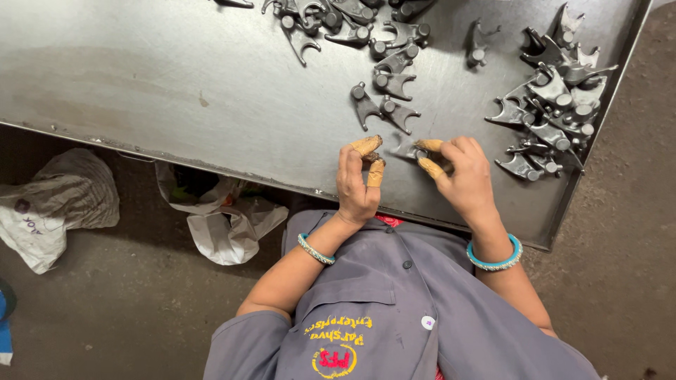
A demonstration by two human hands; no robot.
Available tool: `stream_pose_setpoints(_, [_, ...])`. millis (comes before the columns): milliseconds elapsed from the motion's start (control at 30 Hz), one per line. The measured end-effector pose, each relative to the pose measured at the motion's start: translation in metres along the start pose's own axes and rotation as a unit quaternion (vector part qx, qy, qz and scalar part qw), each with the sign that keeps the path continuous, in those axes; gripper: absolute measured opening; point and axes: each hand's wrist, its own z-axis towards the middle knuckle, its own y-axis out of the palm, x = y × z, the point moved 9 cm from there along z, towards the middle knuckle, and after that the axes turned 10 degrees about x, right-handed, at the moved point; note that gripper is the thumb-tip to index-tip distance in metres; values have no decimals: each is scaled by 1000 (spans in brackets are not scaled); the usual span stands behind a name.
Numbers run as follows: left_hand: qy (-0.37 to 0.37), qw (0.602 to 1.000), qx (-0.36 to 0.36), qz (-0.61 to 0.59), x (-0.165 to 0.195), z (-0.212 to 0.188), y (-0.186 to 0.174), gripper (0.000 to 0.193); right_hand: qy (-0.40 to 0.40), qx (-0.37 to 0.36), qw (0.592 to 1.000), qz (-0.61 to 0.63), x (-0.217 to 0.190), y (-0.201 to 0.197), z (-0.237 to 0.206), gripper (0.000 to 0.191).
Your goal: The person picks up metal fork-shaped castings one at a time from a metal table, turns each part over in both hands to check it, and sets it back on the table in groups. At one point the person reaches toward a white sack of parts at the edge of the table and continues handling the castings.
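Observation:
My right hand (461,176) grips a small grey metal fork-shaped part (407,148) on the steel table (176,84), near its front edge. Tan finger covers sit on its thumb and forefinger. My left hand (358,184) is just left of that part, its covered thumb and forefinger pinched together. I cannot make out anything held between them. Two more fork parts (384,107) lie just beyond both hands. I wear a bangle on each wrist and a grey work shirt.
A heap of the same grey parts (556,98) lies at the table's right end, another heap (352,24) at the far middle, and a single part (479,46) between them. Crumpled white bags (56,204) (225,222) lie on the floor at the left.

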Motion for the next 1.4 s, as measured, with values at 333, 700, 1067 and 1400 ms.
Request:
stream_pose_setpoints(333, [10, 1000, -7, 4, 3, 1, 0, 35, 78, 54, 996, 3, -5, -4, -9, 52])
stream_pose_setpoints(700, [7, 1000, -15, 3, -1, 0, 3, 44, 36, 125, 991, 35, 12, 18, -23, 41])
stream_pose_setpoints(1067, [-11, 1000, -8, 0, -3, 0, 3, 34, 84, 186, 970, 135, 35, -3, -33, 50])
stream_pose_setpoints(1400, [16, 999, -37, 36, 17, 11, 11, 39, -3, 255, 957, -134, 84, -99, 28, 26])
